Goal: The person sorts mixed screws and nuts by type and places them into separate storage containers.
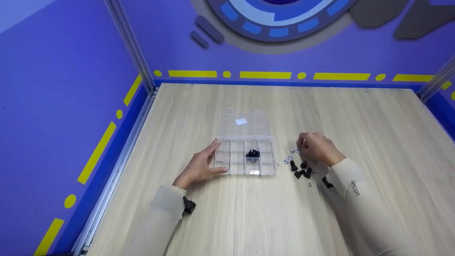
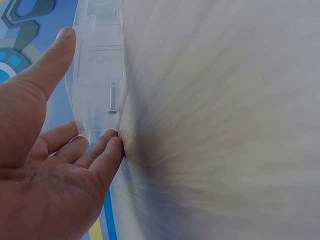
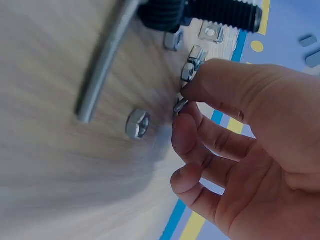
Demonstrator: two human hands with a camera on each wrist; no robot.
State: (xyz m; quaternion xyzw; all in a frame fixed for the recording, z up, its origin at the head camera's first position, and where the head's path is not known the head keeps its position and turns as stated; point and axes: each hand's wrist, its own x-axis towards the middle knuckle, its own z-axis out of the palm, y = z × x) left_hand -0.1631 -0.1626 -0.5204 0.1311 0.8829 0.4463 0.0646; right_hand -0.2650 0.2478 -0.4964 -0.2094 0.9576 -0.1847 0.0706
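Observation:
A clear plastic compartment box (image 1: 274, 165) stands with its lid (image 1: 227, 124) swung back onto the table. My left hand (image 1: 199, 165) rests against its left side, thumb at the front corner and fingers fairly straight. Several black bolts (image 1: 253, 154) lie in one compartment. Through the wall in the left wrist view shows a short metal pin (image 2: 112, 97). Right of the box, my right hand (image 1: 318, 147) pinches a small metal piece (image 3: 180, 105) between thumb and index finger, close over the table. I cannot tell its exact kind.
Loose black bolts (image 1: 293, 165) and several silver nuts (image 1: 286, 161) are scattered beside the right hand. A metal rod (image 3: 102, 67) and a hex nut (image 3: 138, 124) lie nearest the right wrist camera. A white label (image 1: 241, 121) is on the lid. Blue panels (image 1: 81, 89) border the table.

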